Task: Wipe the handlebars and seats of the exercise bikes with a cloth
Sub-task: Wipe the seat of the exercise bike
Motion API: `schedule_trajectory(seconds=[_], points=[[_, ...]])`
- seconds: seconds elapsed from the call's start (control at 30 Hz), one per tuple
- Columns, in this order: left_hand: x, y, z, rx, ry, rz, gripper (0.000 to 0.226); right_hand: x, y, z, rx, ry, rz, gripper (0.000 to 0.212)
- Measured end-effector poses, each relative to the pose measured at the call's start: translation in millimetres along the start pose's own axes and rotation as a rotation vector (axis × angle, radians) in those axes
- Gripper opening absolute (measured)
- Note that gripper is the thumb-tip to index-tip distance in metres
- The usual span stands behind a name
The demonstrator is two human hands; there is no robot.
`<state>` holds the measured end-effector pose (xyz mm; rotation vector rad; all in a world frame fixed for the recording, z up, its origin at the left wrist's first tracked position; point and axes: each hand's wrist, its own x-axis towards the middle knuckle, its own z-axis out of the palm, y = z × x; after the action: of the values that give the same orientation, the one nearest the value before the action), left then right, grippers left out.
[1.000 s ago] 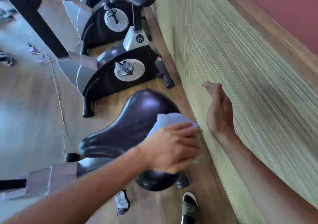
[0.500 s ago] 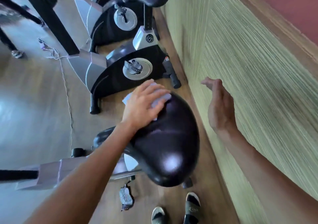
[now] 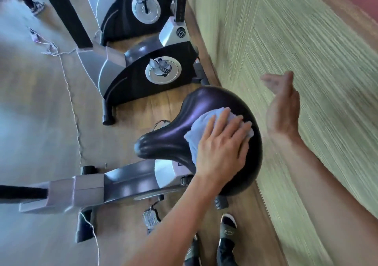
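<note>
Soft daylight is washing in from the left, paling the floor (image 3: 34, 106) into a hazy, almost white sheen. It is glancing off the seat (image 3: 206, 110) I am wiping, leaving purplish highlights along its far curve while the near side is sinking into deep shadow. My right hand (image 3: 283, 110) is smearing with motion blur, and the wall panelling (image 3: 306, 65) on the right is streaking too. The wide lens is bending the far bike (image 3: 147, 77) and tilting every straight line toward the edges.
</note>
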<state>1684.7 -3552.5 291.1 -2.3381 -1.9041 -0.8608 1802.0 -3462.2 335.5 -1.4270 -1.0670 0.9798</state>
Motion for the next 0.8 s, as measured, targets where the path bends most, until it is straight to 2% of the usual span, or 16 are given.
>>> schedule_trajectory(seconds=[0.1,0.2,0.27,0.43,0.47,0.53,0.63,0.7,0.73,0.8], points=[[-23,-41,-20,0.087,0.135,-0.074,0.026,-7,-14,-15,0.011,0.122,-0.007,0.064],[-31,-95,-45,0.232,0.242,-0.192,0.023,-30,-17,-11,-0.023,0.089,0.005,0.065],[-41,-119,-53,0.244,0.300,-0.276,0.021,-50,-14,-4,-0.042,0.063,0.019,0.063],[-41,-114,-46,0.253,0.344,-0.494,0.021,-84,3,2,-0.063,0.018,0.032,0.061],[-34,-102,-36,0.255,0.324,-0.472,0.021,-87,6,2,-0.076,0.010,0.036,0.061],[-16,-67,-18,0.184,0.258,-0.308,0.029,-91,10,4,-0.100,0.003,0.048,0.061],[-21,-33,-10,0.027,0.061,0.089,0.038,-92,16,10,-0.137,0.017,0.032,0.057],[-49,-57,-23,-0.016,0.002,0.313,0.038,-94,21,17,-0.154,0.014,0.020,0.056],[-61,-78,-33,0.024,0.023,0.352,0.038,-96,23,21,-0.161,0.007,0.017,0.056],[-71,-124,-48,0.149,0.143,0.263,0.034,-100,28,24,-0.180,-0.014,0.017,0.051]])
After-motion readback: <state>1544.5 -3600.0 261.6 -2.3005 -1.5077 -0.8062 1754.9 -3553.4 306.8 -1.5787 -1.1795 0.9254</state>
